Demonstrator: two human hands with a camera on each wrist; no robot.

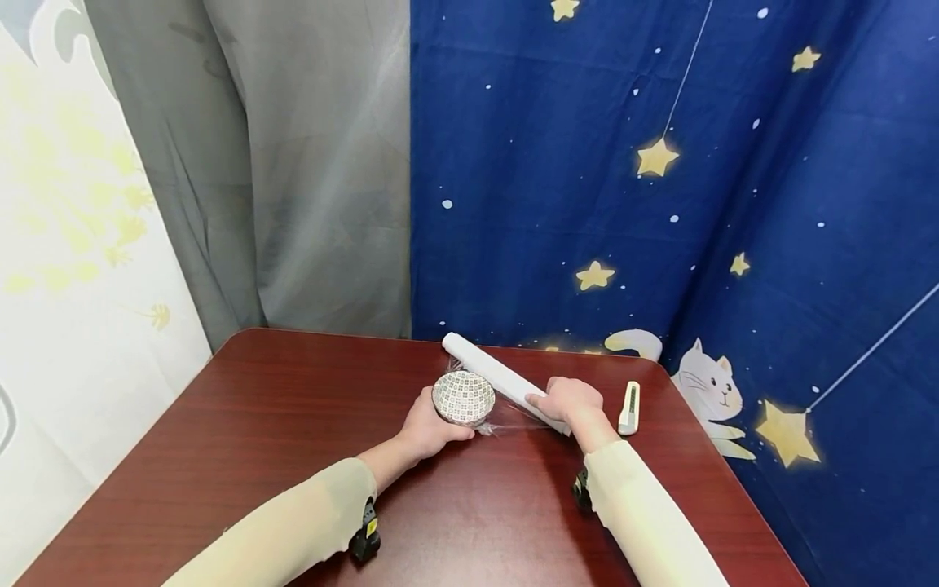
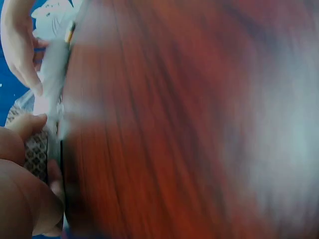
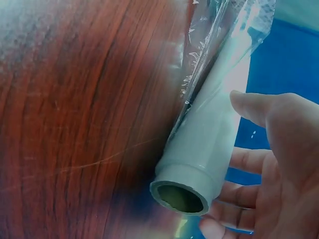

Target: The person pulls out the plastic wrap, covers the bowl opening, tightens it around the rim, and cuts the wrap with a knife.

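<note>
A patterned bowl (image 1: pixel 464 397) sits in my left hand (image 1: pixel 428 428), with the thumb along its near edge. Its checked surface faces up in the head view; in the left wrist view the fingers partly hide the bowl (image 2: pixel 36 157). Beside it, a white roll of cling film (image 1: pixel 499 377) slants across the table. My right hand (image 1: pixel 575 403) grips the near end of that roll, thumb on top and fingers curled round the far side. Clear film (image 3: pixel 207 45) stretches loosely off the roll toward the bowl, and some of it bunches under the bowl's edge.
A white box cutter (image 1: pixel 629 408) lies on the dark red table (image 1: pixel 308 383), right of my right hand. Grey and blue star-patterned curtains (image 1: pixel 528 204) hang behind the table's back edge.
</note>
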